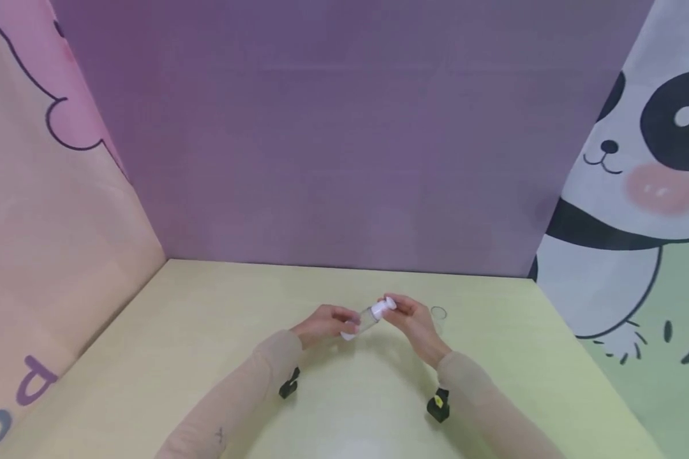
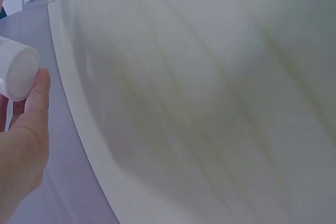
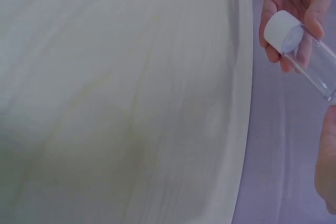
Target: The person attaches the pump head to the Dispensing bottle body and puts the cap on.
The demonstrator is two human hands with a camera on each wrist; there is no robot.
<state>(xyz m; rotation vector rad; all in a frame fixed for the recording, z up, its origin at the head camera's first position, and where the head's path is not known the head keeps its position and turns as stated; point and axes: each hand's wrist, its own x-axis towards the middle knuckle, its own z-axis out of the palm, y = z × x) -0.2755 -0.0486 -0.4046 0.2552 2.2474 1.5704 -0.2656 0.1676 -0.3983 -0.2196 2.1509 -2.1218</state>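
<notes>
A clear bottle [image 1: 366,320] with white ends is held tilted above the table, between both hands. My left hand [image 1: 325,324] grips its lower end, fingers and thumb around the white base [image 3: 282,31]. At the upper end, my right hand [image 1: 414,324] pinches the white pump top [image 1: 385,306]. The left wrist view catches the round face of the white base [image 2: 23,72] beside the left fingers. In the right wrist view the see-through body [image 3: 317,65] looks hollow, and the pump end is cut off by the frame edge.
A clear, open-rimmed cylinder [image 1: 439,313] stands on the pale yellow table [image 1: 218,306] just beyond the right hand. Behind the table rises a purple panel [image 1: 344,159]. Printed panels flank both sides, with a panda [image 1: 654,159] on the right. Black devices hang beneath both wrists.
</notes>
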